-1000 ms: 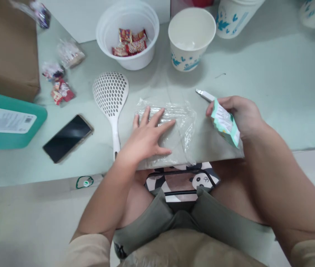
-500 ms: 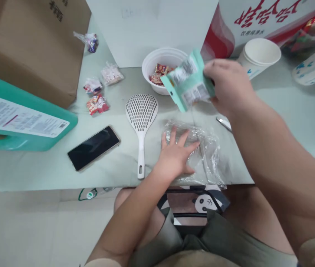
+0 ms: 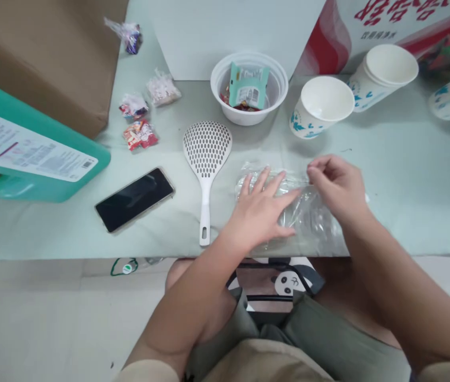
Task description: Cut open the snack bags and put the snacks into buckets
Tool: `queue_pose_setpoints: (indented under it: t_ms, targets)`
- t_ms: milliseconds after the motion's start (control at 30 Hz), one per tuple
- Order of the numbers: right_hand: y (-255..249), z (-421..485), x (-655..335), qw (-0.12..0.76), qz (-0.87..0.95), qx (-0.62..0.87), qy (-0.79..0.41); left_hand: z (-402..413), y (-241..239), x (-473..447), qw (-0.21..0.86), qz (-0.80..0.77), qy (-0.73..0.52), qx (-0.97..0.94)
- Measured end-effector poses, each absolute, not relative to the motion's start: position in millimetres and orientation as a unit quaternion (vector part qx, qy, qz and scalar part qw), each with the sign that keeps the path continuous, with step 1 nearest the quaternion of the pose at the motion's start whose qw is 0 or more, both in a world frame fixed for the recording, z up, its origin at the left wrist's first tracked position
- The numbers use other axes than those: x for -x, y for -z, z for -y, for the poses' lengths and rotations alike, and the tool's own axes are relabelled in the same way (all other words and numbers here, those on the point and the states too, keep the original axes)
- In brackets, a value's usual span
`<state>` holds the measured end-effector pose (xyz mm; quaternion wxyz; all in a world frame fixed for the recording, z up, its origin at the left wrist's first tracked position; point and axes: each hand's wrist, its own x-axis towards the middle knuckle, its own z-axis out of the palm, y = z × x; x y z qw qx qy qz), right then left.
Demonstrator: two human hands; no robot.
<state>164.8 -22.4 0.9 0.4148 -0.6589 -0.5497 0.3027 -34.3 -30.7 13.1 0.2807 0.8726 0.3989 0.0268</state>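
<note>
A crinkled clear plastic bag [image 3: 312,212] lies on the table near its front edge. My left hand [image 3: 262,209] rests flat on it with the fingers spread. At the bag's upper right edge, my right hand [image 3: 338,185] is closed in a pinch on the plastic. Behind them stands a white bowl [image 3: 266,114] holding small wrapped snacks, and a mint-green packet [image 3: 248,87] lies on top inside it. A white slotted skimmer [image 3: 208,151] lies left of my left hand, handle toward me. Just behind my right hand is a paper cup [image 3: 322,106].
A phone [image 3: 134,200] and several small bagged snacks [image 3: 140,134] lie to the left, beside a green jug [image 3: 50,180] and a cardboard box [image 3: 61,69]. Stacked paper cups [image 3: 386,74] stand at the back right before a red-and-white box [image 3: 324,42].
The mint-green packet has gone from my right hand into the white bowl. My right hand has come down to the plastic bag, while my left hand stays spread on it.
</note>
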Motion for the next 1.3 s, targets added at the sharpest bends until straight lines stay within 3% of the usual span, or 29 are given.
queue_pose_setpoints:
  t_ms: [133, 233, 367, 500, 667, 800, 967, 1133, 1300]
  targets:
    - [35, 50, -183, 0.334, 0.682, 0.606, -0.238, 25, -2, 34, 0.274, -0.405, -0.058, -0.871]
    - [46, 54, -192, 0.295, 0.743, 0.577, -0.169, 17, 8, 37, 0.286, -0.423, -0.164, -0.844]
    - [50, 59, -200, 0.279, 0.765, 0.562, -0.144, 4, 18, 42, 0.236, -0.523, -0.292, -0.765]
    - [52, 64, -203, 0.273, 0.759, 0.573, -0.143, -4, 25, 44, 0.196, -0.631, -0.287, -0.694]
    - [54, 67, -203, 0.282, 0.741, 0.595, -0.131, -6, 22, 39, 0.256, -0.65, -0.261, -0.666]
    - [52, 66, -201, 0.289, 0.71, 0.632, -0.115, -11, 21, 37, 0.307, -0.617, -0.365, -0.626]
    - [48, 65, -192, 0.237, 0.661, 0.696, -0.149, -15, 21, 36, 0.437, -0.581, -0.435, -0.531]
    - [44, 63, -186, 0.264, 0.628, 0.707, -0.187, -16, 5, 43, 0.549, -0.635, -0.377, -0.392]
    - [45, 60, -188, 0.353, 0.597, 0.676, -0.248, -14, -2, 55, 0.607, -0.616, -0.287, -0.412]
